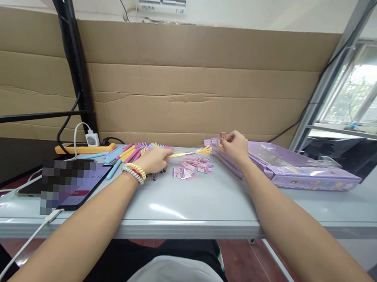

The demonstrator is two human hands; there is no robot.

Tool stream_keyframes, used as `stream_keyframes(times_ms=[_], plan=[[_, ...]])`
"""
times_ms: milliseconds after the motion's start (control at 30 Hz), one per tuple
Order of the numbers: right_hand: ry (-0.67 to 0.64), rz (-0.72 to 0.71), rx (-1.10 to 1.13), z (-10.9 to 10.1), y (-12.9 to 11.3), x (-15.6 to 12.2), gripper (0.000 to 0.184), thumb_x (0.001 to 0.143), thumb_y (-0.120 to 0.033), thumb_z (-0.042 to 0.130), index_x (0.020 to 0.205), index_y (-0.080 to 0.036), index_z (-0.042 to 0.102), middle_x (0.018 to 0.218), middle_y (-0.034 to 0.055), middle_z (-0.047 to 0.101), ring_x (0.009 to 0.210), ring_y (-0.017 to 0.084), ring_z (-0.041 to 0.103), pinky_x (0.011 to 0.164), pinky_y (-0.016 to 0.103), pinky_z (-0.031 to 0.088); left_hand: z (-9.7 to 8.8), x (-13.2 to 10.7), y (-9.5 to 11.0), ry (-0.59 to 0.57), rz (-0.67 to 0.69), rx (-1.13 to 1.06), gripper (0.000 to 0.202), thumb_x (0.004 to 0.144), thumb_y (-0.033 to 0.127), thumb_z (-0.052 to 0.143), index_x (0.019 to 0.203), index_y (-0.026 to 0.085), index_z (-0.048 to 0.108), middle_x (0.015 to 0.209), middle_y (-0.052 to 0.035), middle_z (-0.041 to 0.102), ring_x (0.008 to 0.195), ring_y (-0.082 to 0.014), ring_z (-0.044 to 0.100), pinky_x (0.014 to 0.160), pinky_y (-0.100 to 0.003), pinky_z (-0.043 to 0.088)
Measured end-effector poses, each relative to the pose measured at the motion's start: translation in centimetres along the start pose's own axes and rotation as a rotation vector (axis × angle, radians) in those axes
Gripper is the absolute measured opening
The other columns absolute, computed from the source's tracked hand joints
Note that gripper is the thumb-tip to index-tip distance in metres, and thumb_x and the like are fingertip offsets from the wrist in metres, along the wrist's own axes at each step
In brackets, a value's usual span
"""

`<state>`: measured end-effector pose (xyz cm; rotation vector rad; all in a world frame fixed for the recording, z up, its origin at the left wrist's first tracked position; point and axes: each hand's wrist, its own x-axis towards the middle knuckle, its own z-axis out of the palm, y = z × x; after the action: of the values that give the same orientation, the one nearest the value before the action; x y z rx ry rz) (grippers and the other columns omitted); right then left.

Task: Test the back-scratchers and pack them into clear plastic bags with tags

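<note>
My left hand (154,159), with beaded bracelets at its wrist, is closed on a yellow back scratcher (203,150). Its claw-shaped head points right, and its thin shaft is shiny. Pinched in the fingers of my right hand (236,146) is a small pink card (223,135), beside the near-left end of a purple box. On the table below the scratcher lie several pink and purple printed cards (195,163), loosely scattered. More back scratchers (124,153) with blue, yellow and pink handles are heaped left of my left hand, which hides some of them.
A purple box (313,182) with clear plastic on it stands at the right. At the left lie a phone or tablet (84,194), a white cable (48,219), a charger (92,138) and a yellow-orange object (82,150). Cardboard (192,86) walls off the table's back.
</note>
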<state>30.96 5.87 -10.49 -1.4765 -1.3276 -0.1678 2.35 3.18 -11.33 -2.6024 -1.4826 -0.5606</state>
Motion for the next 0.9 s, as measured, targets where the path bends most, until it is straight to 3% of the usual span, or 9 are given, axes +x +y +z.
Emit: stream_keyframes(times_ms=[133, 333, 533, 667, 800, 900], plan=[[-0.013, 0.043, 0.124, 0.0, 0.5, 0.3, 0.024, 0.068, -0.027, 0.064, 0.058, -0.018, 0.043, 0.055, -0.0027, 0.048, 0.054, 0.011, 0.042, 0.053, 0.023, 0.029, 0.0, 0.1, -0.1, 0.015, -0.019, -0.019, 0.042, 0.078, 0.019, 0.043, 0.115, 0.027, 0.061, 0.089, -0.0032, 0.070, 0.079, -0.0185, 0.062, 0.067, -0.025, 0.044], [-0.161, 0.029, 0.282, 0.3, 0.8, 0.3, 0.023, 0.059, -0.025, 0.064, 0.059, -0.017, 0.042, 0.056, -0.0044, 0.048, 0.054, 0.009, 0.040, 0.054, 0.021, 0.031, -0.3, -0.1, 0.1, 0.010, -0.048, -0.047, 0.042, 0.077, 0.020, 0.044, 0.114, 0.026, 0.062, 0.089, -0.0036, 0.071, 0.081, -0.0189, 0.062, 0.070, -0.025, 0.044], [-0.093, 0.013, 0.196, 0.2, 0.7, 0.2, 0.021, 0.067, -0.028, 0.062, 0.064, -0.017, 0.044, 0.060, -0.0020, 0.052, 0.056, 0.010, 0.045, 0.055, 0.022, 0.034, -0.4, -0.1, 0.1, -0.004, -0.047, -0.047, 0.044, 0.078, 0.019, 0.044, 0.117, 0.026, 0.060, 0.091, -0.0041, 0.070, 0.081, -0.0188, 0.061, 0.068, -0.025, 0.044], [-0.072, 0.045, 0.232, 0.1, 1.0, 0.4, 0.014, 0.070, -0.022, 0.060, 0.078, -0.016, 0.050, 0.068, 0.0009, 0.059, 0.059, 0.012, 0.053, 0.055, 0.022, 0.039, -0.4, -0.1, 0.2, -0.004, -0.051, -0.040, 0.043, 0.079, 0.019, 0.042, 0.117, 0.026, 0.060, 0.093, -0.0046, 0.070, 0.082, -0.0186, 0.061, 0.067, -0.025, 0.043], [-0.038, 0.061, 0.344, 0.3, 1.4, 0.9, 0.036, 0.069, -0.014, 0.059, 0.105, -0.013, 0.057, 0.087, 0.0062, 0.065, 0.072, 0.017, 0.061, 0.063, 0.025, 0.047, -0.2, 0.0, 0.0, 0.018, -0.047, -0.048, 0.044, 0.079, 0.020, 0.041, 0.119, 0.028, 0.059, 0.097, -0.0043, 0.070, 0.085, -0.0193, 0.061, 0.069, -0.026, 0.043], [-0.034, 0.044, 0.337, 0.3, 1.2, 1.0, 0.031, 0.071, -0.015, 0.058, 0.102, -0.011, 0.062, 0.090, 0.0077, 0.065, 0.076, 0.019, 0.062, 0.065, 0.026, 0.047, -0.2, 0.1, -0.1, 0.019, -0.051, -0.048, 0.046, 0.080, 0.020, 0.040, 0.121, 0.028, 0.058, 0.099, -0.0046, 0.069, 0.086, -0.0198, 0.061, 0.070, -0.026, 0.043]])
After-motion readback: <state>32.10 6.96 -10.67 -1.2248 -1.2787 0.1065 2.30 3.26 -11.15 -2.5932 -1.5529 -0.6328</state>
